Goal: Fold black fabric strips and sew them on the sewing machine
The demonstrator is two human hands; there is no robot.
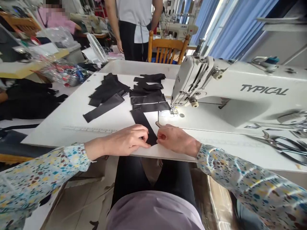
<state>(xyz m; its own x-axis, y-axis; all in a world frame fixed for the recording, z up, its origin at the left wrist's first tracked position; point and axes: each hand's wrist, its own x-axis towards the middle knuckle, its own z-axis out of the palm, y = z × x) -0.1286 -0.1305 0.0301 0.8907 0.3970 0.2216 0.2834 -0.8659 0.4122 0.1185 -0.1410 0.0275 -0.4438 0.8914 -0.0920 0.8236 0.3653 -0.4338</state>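
Sewing-room table [72, 118] with black fabric strips [148, 92], left grip [124, 140] and right grip [176, 139] curled on the nearest strip [144, 126]

You were in a sewing workshop, a garment workroom by the look of it. A white industrial sewing machine [240, 86] marked TYPICAL sat on your white worktop [59, 127], with black fabric strips [148, 92] laid out beside the needle and a pair of scissors [283, 147] to the right. Beyond a wooden chair [168, 48] stood a second sewing machine [177, 27] and a co-worker [134, 19] in an apron. Off to the left were heaped plastic bags [62, 73] and more black cloth [28, 102] — all under blue curtains [230, 25].
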